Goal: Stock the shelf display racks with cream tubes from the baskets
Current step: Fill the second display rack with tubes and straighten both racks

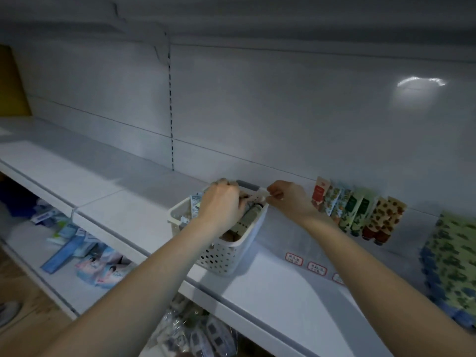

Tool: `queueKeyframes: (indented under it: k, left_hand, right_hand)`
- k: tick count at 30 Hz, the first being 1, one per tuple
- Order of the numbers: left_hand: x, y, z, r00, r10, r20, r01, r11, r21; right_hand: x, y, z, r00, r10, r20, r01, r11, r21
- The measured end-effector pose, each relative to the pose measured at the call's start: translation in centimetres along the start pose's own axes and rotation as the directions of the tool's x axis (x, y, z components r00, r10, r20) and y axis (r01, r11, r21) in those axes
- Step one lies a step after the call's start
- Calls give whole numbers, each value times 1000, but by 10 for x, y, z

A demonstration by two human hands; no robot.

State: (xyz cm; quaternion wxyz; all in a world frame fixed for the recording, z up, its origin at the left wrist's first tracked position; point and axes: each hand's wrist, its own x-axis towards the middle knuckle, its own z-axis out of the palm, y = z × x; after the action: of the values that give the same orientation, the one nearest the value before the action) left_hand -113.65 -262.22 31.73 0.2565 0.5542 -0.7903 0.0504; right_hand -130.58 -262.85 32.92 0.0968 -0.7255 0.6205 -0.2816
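No text readable. Three red-bordered labels [316,268] near shelf [128,202] front edge, right of basket [224,256]: dark characters, too blurred. Red tube [319,193] at shelf back: small pale mark, illegible. Packets [108,273] on lower shelf [25,240]: print unreadable.

Reaching with left hand [224,202] curled into white perforated basket [224,256] of cream tubes [251,217] on shelf [128,202], grip hidden, while pinching with right hand [289,200] a pale tube end [261,195] at its far rim, near row of patterned tubes [360,210].
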Motion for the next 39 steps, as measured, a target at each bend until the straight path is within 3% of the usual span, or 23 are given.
queueKeyframes:
  k: [2,7,14,22,28,30,31,34,39]
  left_hand:
    - [14,-11,8,988,-52,148,43,997,66]
    - [33,-23,21,912,-100,398,112,994,-7]
    - [40,-14,16,871,-85,484,137,988,-73]
    - [34,-5,0,851,-112,512,119,993,21]
    - [8,-13,-23,885,-159,438,288,926,-244]
    - [-6,-14,-32,891,-175,419,360,835,-416]
    - [-14,-13,-37,885,-190,425,412,744,-526]
    - [-40,-7,-48,855,-218,470,518,356,-777]
    - [-73,17,-43,860,-199,470,461,-91,-882]
  right_hand:
    - [6,-4,4,999,-21,45,23,999,-34]
    - [20,-7,16,990,-31,140,50,990,-129]
    - [23,-5,22,998,-9,67,14,997,-78]
    - [6,-4,11,995,-41,-93,52,992,119]
    - [-17,-9,-7,955,-5,-298,84,964,254]
    - [-26,-9,-14,939,48,-339,75,937,342]
    - [-31,-10,-18,933,79,-350,62,926,374]
    - [-53,-14,-30,931,125,-342,74,855,513]
    - [-88,-20,-39,950,207,-234,56,623,780]
